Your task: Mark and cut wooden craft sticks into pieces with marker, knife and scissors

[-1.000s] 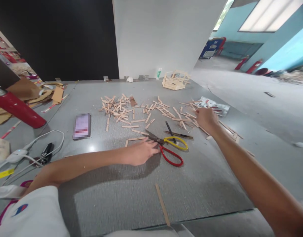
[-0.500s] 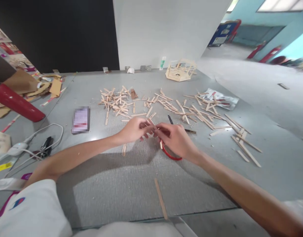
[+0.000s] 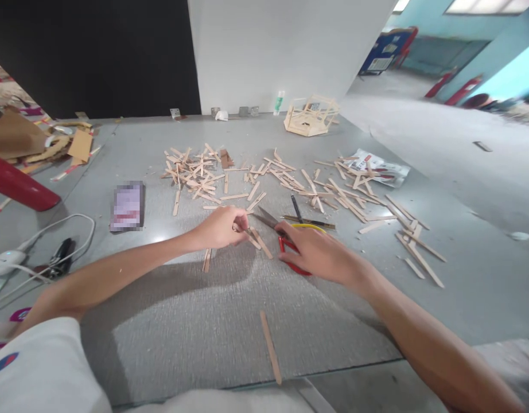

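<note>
My left hand [image 3: 225, 227] is closed in a pinch near the middle of the table; what sits between its fingertips is too small to make out. Just right of its fingers, short wooden sticks [image 3: 261, 243] lie on the table. My right hand [image 3: 310, 249] grips scissors [image 3: 295, 264] with red and yellow handles. Their blades are parted and point left toward my left hand. Behind the scissors lie a black pen [image 3: 296, 207] and a dark, slim tool [image 3: 318, 223]. One longer stick [image 3: 271, 347] rests near the front edge.
Piles of sticks [image 3: 199, 175] spread across the table's middle and right. A hexagonal stick frame [image 3: 311, 117], a glue tube [image 3: 279, 103] and a plastic packet [image 3: 387, 169] stand or lie farther back. To the left are a phone [image 3: 127, 206], cables [image 3: 86, 217] and a red tube [image 3: 21, 182].
My hands have moved apart. My right hand has taken hold of the scissors, and their blades now show. Short sticks are now visible on the table between the hands. The view has shifted slightly.
</note>
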A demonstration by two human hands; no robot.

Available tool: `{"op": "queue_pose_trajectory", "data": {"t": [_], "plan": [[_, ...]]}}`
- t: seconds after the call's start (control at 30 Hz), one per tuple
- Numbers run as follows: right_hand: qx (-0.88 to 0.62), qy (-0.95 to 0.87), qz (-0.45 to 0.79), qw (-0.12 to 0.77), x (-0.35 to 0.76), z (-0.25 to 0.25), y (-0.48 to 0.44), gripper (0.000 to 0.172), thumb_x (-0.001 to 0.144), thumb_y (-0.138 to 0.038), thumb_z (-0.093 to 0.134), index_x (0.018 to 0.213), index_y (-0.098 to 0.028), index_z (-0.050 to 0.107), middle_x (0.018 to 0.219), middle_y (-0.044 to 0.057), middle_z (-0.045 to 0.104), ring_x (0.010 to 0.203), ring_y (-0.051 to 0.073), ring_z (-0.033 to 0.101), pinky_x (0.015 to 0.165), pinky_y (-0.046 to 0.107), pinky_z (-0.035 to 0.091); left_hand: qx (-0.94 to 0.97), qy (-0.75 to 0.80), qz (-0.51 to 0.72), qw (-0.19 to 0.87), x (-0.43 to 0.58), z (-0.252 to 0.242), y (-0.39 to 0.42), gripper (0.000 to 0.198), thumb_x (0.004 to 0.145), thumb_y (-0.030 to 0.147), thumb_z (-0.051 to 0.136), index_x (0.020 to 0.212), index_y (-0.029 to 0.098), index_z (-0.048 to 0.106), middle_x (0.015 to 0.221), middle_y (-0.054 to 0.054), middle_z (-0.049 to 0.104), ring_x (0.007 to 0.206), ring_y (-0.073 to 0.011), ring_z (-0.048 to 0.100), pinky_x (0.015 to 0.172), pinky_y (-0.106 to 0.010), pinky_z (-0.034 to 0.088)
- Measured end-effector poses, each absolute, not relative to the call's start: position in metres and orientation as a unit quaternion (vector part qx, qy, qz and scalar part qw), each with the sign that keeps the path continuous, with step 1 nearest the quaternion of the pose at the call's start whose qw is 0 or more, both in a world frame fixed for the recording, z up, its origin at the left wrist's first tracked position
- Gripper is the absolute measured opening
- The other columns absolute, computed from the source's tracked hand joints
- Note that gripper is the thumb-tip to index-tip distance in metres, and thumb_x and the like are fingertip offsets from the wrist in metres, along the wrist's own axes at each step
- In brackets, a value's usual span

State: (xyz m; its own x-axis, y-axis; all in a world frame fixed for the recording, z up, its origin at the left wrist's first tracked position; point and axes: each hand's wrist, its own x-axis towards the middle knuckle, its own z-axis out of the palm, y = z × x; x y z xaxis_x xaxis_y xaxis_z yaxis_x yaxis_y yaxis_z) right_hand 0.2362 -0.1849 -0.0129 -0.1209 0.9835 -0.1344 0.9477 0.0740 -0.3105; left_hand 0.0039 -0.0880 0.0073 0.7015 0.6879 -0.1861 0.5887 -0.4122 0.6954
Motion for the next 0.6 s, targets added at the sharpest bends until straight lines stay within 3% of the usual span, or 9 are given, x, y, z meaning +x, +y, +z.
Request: {"op": "queue_pose_trajectory", "data": {"t": [0.1, 0.2, 0.4, 0.53, 0.6], "plan": [[-0.683, -0.718, 0.132, -0.002, 0.245, -0.011, -0.180, 0.042, 0.091, -0.034, 0.070, 0.130, -0.023, 0.062, 0.099, 0.011, 0.076, 0.088, 0.030, 0.073, 0.067, 0.031, 0.041, 0.863, 0.371, 0.058, 0.337, 0.004, -0.002, -0.090, 0.015, 0.087, 0.019, 0.073, 0.079, 0.017, 0.061, 0.083, -0.006, 0.073, 0.073, -0.0192, 0.069, 0.063, -0.028, 0.045], [-0.709, -0.698, 0.099, -0.032, 0.254, -0.011, -0.175, 0.041, 0.093, -0.037, 0.068, 0.131, -0.023, 0.062, 0.097, 0.011, 0.075, 0.085, 0.030, 0.072, 0.064, 0.031, 0.039, 0.888, 0.342, 0.028, 0.306, 0.003, -0.011, -0.096, 0.013, 0.094, 0.024, 0.068, 0.085, 0.017, 0.063, 0.078, -0.005, 0.071, 0.068, -0.0192, 0.065, 0.060, -0.029, 0.042], [-0.739, -0.667, 0.070, -0.067, 0.269, -0.011, -0.169, 0.040, 0.093, -0.038, 0.069, 0.131, -0.024, 0.064, 0.099, 0.012, 0.075, 0.085, 0.031, 0.071, 0.066, 0.033, 0.041, 0.924, 0.304, -0.008, 0.233, 0.001, -0.014, -0.114, 0.011, 0.100, 0.019, 0.059, 0.092, 0.017, 0.066, 0.088, -0.007, 0.071, 0.077, -0.0224, 0.068, 0.063, -0.030, 0.044], [-0.763, -0.640, 0.066, -0.070, 0.291, -0.008, -0.154, 0.032, 0.097, -0.044, 0.063, 0.116, -0.020, 0.070, 0.098, 0.017, 0.075, 0.086, 0.034, 0.072, 0.068, 0.038, 0.044, 0.942, 0.302, -0.032, 0.144, 0.002, -0.008, -0.132, 0.014, 0.090, 0.005, 0.060, 0.096, 0.013, 0.069, 0.101, -0.016, 0.072, 0.095, -0.0313, 0.070, 0.072, -0.036, 0.050], [-0.793, -0.607, 0.038, -0.039, 0.305, -0.009, -0.142, 0.035, 0.100, -0.047, 0.056, 0.099, -0.016, 0.073, 0.095, 0.021, 0.074, 0.086, 0.036, 0.072, 0.070, 0.041, 0.046, 0.957, 0.284, -0.064, 0.019, 0.004, -0.009, -0.146, 0.026, 0.082, -0.002, 0.063, 0.103, 0.011, 0.070, 0.102, -0.016, 0.074, 0.097, -0.0316, 0.071, 0.075, -0.037, 0.054]]}}
